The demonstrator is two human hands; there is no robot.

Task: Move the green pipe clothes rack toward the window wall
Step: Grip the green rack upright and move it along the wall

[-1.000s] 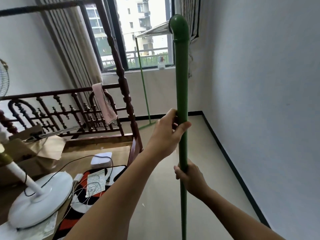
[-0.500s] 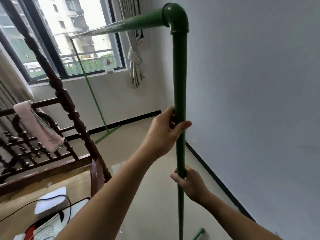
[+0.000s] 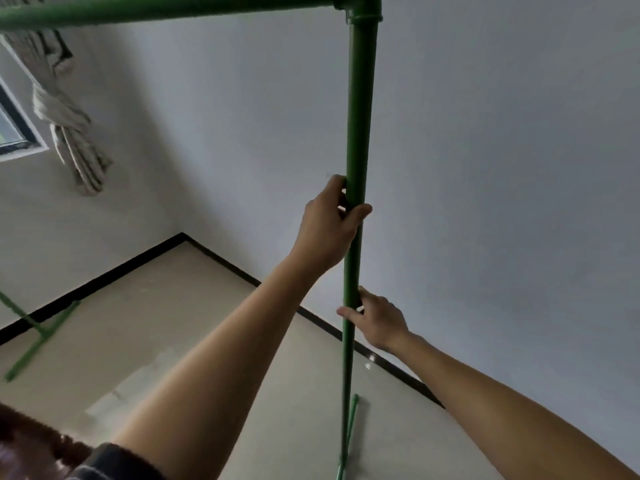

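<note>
The green pipe clothes rack [image 3: 360,109] fills the view: a near upright post, an elbow at the top and a top bar running left out of frame. Its near foot [image 3: 350,427] rests on the floor by the side wall; its far foot [image 3: 38,336] lies near the window wall at the left. My left hand [image 3: 329,225] is wrapped around the near post at mid height. My right hand [image 3: 375,318] holds the same post lower down, fingers around it.
The white side wall [image 3: 485,168] stands close on the right with a black skirting [image 3: 388,365]. A knotted curtain [image 3: 71,140] hangs beside the window corner [image 3: 14,133] at the left. A dark wooden bed edge [image 3: 31,441] shows at the bottom left. The beige floor lies between.
The view has swung right: bed, fan and most of the window have left the frame. The rack's post now stands closer to the side wall. Both hands keep their hold on it.
</note>
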